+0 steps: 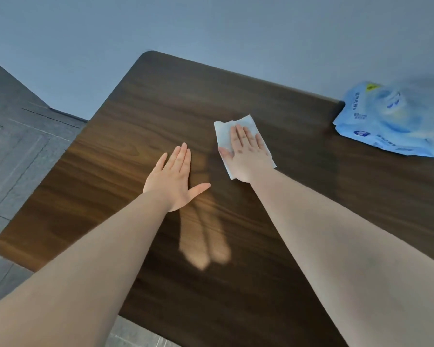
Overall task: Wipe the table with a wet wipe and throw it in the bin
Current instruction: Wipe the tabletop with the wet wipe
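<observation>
A dark wooden table [140, 116] fills the middle of the view. A white wet wipe [224, 132] lies flat on it, right of centre. My right hand [247, 151] presses flat on the wipe, palm down, fingers together and pointing away from me. My left hand [174, 177] rests flat on the bare wood to the left of the wipe, fingers straight, thumb spread out, holding nothing. No bin is in view.
A blue pack of wet wipes [391, 121] lies at the table's far right edge. A grey wall [211, 26] stands behind the table. Grey tiled floor [18, 151] shows to the left, below the table's left edge.
</observation>
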`<control>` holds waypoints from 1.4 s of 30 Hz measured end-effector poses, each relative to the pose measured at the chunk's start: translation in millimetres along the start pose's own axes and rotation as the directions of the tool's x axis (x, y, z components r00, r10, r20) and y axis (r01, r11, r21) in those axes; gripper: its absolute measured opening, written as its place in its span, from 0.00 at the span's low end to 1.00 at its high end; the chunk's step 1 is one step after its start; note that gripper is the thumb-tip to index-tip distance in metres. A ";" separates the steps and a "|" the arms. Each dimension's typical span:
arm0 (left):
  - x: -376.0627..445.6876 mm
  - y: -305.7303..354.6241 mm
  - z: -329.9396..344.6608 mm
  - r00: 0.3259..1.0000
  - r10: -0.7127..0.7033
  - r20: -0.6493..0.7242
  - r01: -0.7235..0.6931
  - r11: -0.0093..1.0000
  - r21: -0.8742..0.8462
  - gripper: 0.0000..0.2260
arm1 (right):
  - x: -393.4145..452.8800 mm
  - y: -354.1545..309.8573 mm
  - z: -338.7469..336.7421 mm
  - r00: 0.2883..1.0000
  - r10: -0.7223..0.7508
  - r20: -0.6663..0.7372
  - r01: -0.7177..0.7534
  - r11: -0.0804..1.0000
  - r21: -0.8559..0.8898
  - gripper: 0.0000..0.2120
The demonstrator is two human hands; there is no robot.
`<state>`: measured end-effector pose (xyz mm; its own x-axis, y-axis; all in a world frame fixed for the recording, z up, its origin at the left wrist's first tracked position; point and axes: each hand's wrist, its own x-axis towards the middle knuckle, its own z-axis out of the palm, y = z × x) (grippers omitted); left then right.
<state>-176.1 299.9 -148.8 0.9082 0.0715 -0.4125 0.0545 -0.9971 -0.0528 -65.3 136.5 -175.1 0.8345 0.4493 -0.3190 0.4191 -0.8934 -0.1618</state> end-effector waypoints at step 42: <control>-10.7 398.1 -36.9 0.845 0.525 0.096 -0.534 0.832 0.153 0.46 | -352.0 370.3 45.6 0.534 0.843 0.056 -0.833 0.515 0.202 0.32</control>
<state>-148.8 -98.7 -131.9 0.7565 -0.4610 -0.4639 -0.5031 -0.8634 0.0376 -220.2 -352.4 -165.3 0.7792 -0.5133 -0.3597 -0.5520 -0.8338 -0.0058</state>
